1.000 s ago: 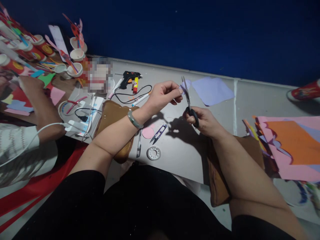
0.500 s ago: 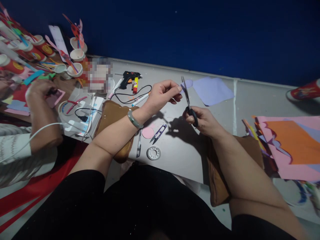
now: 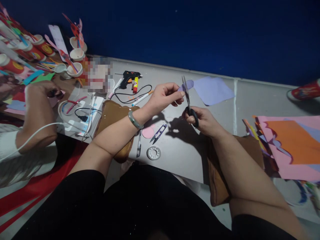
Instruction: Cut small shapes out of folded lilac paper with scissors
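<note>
My left hand (image 3: 163, 95) pinches a small piece of purple paper (image 3: 181, 89) between thumb and fingertips, just left of the scissors. In my right hand (image 3: 205, 122) are black-handled scissors (image 3: 188, 96), blades pointing up and away from me and close to the paper. The blades look nearly closed. Just behind them is a purple paper disc (image 3: 190, 84); whether it touches the held piece I cannot tell. A purple sheet (image 3: 214, 90) lies to its right. Below my hands are a pink paper disc (image 3: 148, 132), thread snips (image 3: 159, 134), a pen (image 3: 138, 148) and a white ring-shaped roll (image 3: 153, 153).
A black glue gun (image 3: 130, 77), a glue stick (image 3: 135, 85) and a cable lie at the back left. Paper cups (image 3: 75, 69) stand beyond, near another person's arm (image 3: 41, 113). Brown cushions (image 3: 110, 118) lie under my forearms. Coloured sheets (image 3: 295, 143) are at right.
My left hand has shifted slightly right and down, and more of the purple piece shows beside the blades. The scissors have barely moved. The other person's arm has moved a little left.
</note>
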### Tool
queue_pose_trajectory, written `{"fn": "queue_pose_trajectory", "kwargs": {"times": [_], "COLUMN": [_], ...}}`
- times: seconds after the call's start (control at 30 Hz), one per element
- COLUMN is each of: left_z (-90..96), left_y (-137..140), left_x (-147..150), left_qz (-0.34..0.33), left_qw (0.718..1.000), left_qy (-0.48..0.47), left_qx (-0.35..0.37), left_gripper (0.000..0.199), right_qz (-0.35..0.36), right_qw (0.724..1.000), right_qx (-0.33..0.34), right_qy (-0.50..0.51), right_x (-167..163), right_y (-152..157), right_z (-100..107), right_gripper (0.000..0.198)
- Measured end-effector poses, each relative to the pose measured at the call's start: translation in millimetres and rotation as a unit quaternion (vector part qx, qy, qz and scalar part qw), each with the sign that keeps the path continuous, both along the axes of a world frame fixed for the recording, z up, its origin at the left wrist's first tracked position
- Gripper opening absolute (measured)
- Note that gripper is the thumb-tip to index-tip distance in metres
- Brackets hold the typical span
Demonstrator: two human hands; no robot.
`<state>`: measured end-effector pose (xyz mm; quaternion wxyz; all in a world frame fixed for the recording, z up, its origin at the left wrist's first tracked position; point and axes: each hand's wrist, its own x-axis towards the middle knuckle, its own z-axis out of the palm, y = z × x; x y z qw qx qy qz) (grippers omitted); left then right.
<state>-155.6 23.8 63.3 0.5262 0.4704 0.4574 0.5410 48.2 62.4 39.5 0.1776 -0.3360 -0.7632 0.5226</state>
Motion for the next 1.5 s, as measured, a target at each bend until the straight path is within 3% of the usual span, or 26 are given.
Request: {"fn": "queue_pose_trajectory", "kwargs": {"times": [0.57,1.1,1.5], "left_z": [-0.8,-0.6,-0.4], "left_y": [0.0,-0.2,-0.7], "left_x": [-0.9,-2.0,-0.6], "left_qz": [0.006,0.015,0.013], "left_qw": [1.0,1.0,1.0], "left_qy": [0.004,-0.011,-0.011], "left_qx": [0.001,0.017,0.018], "left_gripper": [0.031,0.024,0.029], "right_qz": [-0.008,-0.024,-0.007], "right_qw": [1.0,1.0,1.0], "right_qx": [-0.003,-0.006,-0.002], "right_qy": [0.009,0.008,0.028], "right_x": [0.0,1.0,0.5], "right_y": [-0.6,0.4,0.6], "right_z": [2.9,0.6,-0.5], "right_gripper": [0.056,0.046,0.052]}}
